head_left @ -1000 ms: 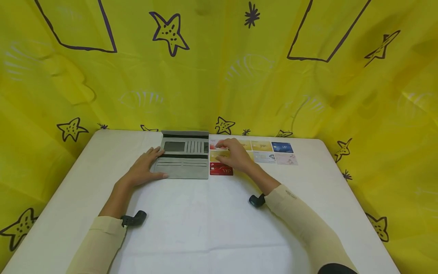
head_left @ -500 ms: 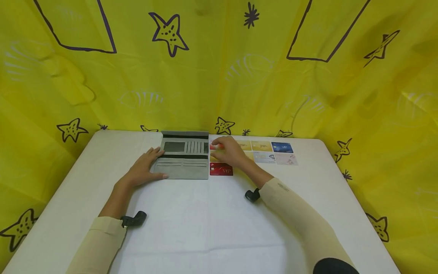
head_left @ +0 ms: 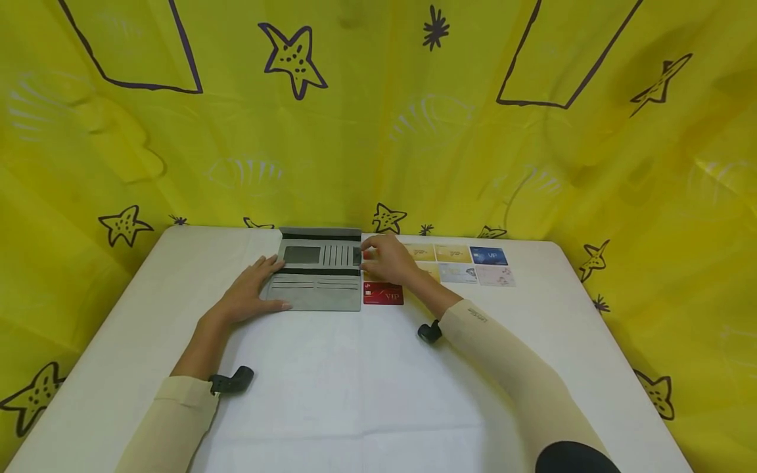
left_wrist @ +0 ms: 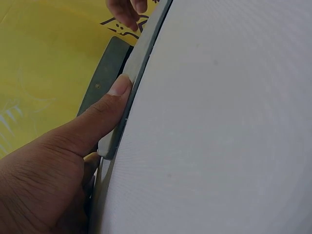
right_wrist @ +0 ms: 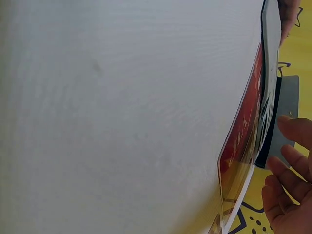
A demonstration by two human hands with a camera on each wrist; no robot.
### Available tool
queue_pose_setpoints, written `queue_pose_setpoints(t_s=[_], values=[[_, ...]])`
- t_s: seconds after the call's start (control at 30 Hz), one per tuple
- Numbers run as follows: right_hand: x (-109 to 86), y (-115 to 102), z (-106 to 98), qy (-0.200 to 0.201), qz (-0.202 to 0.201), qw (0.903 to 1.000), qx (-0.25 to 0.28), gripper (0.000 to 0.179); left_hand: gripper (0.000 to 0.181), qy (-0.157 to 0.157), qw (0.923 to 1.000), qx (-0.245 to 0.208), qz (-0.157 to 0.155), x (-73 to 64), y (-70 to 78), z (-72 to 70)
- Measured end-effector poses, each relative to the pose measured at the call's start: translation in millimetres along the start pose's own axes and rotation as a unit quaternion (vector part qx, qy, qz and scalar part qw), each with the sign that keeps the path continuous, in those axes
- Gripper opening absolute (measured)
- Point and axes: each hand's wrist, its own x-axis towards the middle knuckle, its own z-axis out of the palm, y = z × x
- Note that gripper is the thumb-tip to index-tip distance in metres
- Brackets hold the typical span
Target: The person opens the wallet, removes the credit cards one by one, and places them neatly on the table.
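An open grey wallet (head_left: 321, 289) lies at the back of the white table, with card slots and a dark window on its inner side. My left hand (head_left: 245, 292) rests on its left side, thumb (left_wrist: 100, 114) laid along the near edge. At the wallet's right edge is my right hand (head_left: 387, 259), its fingertips right beside a dark strip (head_left: 357, 256) by the slots. In the right wrist view the right hand's fingers (right_wrist: 287, 178) are loosely bent, apart from the thumb, and hold nothing visible. A red VIP card (head_left: 383, 293) lies just below that hand.
Several cards lie in rows to the right: yellow ones (head_left: 452, 253), a blue VIP card (head_left: 488, 255), a pale blue card (head_left: 458, 272) and a pinkish card (head_left: 497, 276). The right hand partly covers others. A yellow patterned curtain (head_left: 355, 131) hangs behind the table (head_left: 331, 381).
My right hand has moved left from over the cards to the wallet's right edge. The left hand and the wallet have stayed in place.
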Motion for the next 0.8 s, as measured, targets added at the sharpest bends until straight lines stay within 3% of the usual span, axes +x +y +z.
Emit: queue_pose_setpoints(t_s=[0.8], values=[[14.6,-9,11,-0.03,0.002,0.9942,-0.103,0.036,0.099,-0.001,1.0,0.005,0.008,1.4,-4.7,1.0]])
